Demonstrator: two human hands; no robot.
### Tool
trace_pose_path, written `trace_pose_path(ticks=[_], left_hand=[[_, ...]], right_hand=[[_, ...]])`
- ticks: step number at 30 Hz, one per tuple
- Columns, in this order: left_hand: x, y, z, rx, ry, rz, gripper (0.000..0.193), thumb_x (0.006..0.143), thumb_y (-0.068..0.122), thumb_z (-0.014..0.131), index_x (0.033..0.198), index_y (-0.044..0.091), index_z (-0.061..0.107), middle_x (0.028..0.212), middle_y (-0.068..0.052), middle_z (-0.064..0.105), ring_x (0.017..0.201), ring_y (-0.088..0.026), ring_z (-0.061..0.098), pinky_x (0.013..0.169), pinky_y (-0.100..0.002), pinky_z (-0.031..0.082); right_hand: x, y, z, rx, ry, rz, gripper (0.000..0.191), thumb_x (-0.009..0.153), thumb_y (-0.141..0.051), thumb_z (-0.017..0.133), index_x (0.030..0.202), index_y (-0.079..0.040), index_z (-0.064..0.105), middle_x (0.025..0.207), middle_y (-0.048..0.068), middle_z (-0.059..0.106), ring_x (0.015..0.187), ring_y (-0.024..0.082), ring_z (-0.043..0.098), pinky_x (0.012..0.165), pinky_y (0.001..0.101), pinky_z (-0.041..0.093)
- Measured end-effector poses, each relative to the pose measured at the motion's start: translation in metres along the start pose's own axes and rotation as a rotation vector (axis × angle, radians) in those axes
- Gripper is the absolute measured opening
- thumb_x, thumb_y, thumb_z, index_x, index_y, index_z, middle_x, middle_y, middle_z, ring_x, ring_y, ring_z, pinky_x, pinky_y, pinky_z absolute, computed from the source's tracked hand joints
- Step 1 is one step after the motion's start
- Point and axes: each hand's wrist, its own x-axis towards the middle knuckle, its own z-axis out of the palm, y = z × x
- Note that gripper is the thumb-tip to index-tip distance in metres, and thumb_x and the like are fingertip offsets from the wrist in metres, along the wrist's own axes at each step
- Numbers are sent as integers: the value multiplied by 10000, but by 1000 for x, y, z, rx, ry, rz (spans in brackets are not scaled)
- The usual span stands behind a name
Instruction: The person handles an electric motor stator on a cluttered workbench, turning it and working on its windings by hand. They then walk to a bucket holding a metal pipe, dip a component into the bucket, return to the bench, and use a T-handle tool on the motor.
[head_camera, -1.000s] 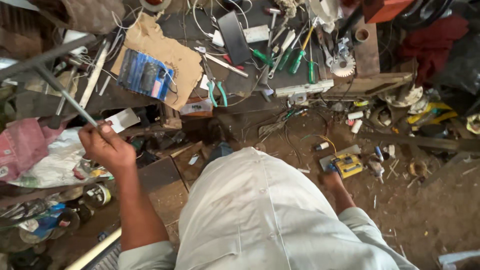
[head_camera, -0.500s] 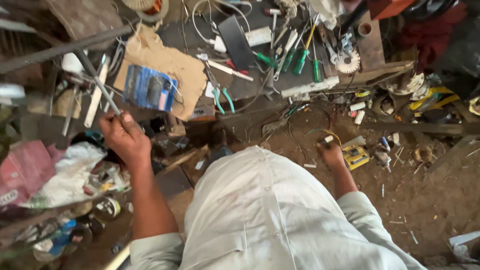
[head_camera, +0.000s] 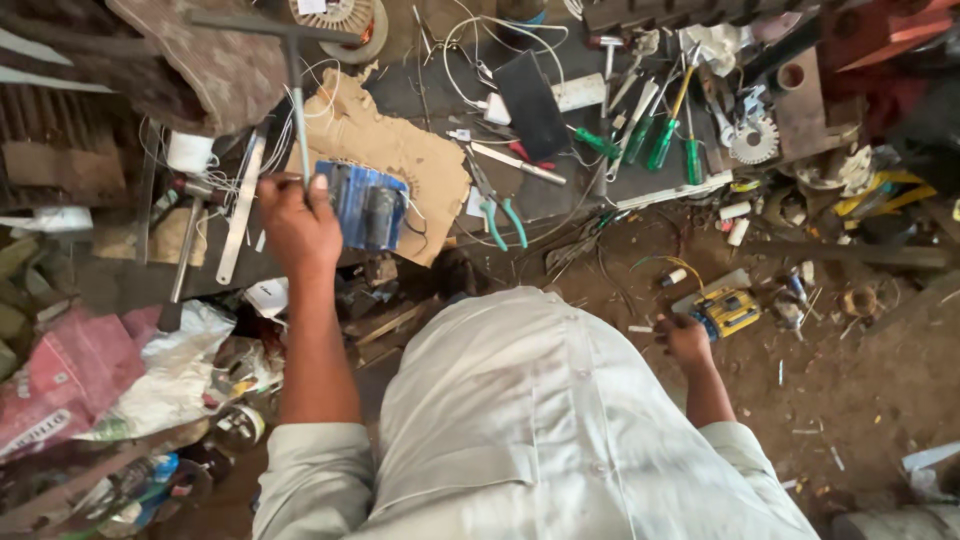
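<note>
Grip counts: left hand (head_camera: 298, 222) is clenched on the long grey T-handled metal rod (head_camera: 293, 90) above the cluttered bench; right hand (head_camera: 684, 340) rests closed beside the yellow meter (head_camera: 728, 312), contents hidden.

Dull grey metal T-handle wrench (head_camera: 292, 70), torn matt cardboard (head_camera: 400, 160), glossy green plastic screwdriver handles (head_camera: 660, 140)
</note>
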Motion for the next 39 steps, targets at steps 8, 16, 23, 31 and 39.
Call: trace_pose_path(ticks=[8, 16, 23, 31, 39], left_hand=[[38, -31, 31, 106, -197, 110, 282, 1034, 257, 697, 959, -14, 710, 1139, -153, 625, 1104, -375, 579, 946, -518, 431], [44, -50, 48, 52, -248, 120, 293, 1057, 276, 685, 981, -4, 719, 1134, -135, 634, 1138, -348, 572, 993, -538, 389], [38, -60, 51, 85, -299, 156, 282, 1056, 285, 669, 982, 20, 727, 1150, -141, 632, 1168, -355, 561, 1024, -548, 356], [37, -64, 51, 41, -307, 169, 277, 1085, 278, 635, 1033, 21, 725, 1175, -158, 627, 1173, -374, 559, 1039, -550, 354], [36, -60, 45, 0, -309, 161, 268, 1086, 266, 617, 1034, 30, 731, 1166, -150, 634, 1164, -359, 568, 1046, -538, 357]], right_hand=[[-40, 9, 43, 29, 60, 10, 286, 957, -282, 705, 1099, -34, 716, 917, 60, 748, 739, 169, 701, 577, 326, 499], [-86, 31, 60, 27, 70, 260, 303, 950, -297, 702, 1131, -54, 720, 925, 53, 740, 726, 172, 683, 544, 330, 478], [-72, 29, 75, 50, 113, 151, 319, 954, -275, 702, 1169, -39, 714, 898, 68, 744, 709, 165, 691, 542, 324, 486], [-49, 15, 81, -39, 94, -72, 286, 963, -246, 720, 1086, 13, 732, 856, 92, 743, 693, 150, 664, 608, 307, 509], [-52, 15, 74, -69, 98, 45, 283, 948, -259, 721, 1076, -6, 728, 873, 81, 741, 686, 160, 664, 584, 337, 499]])
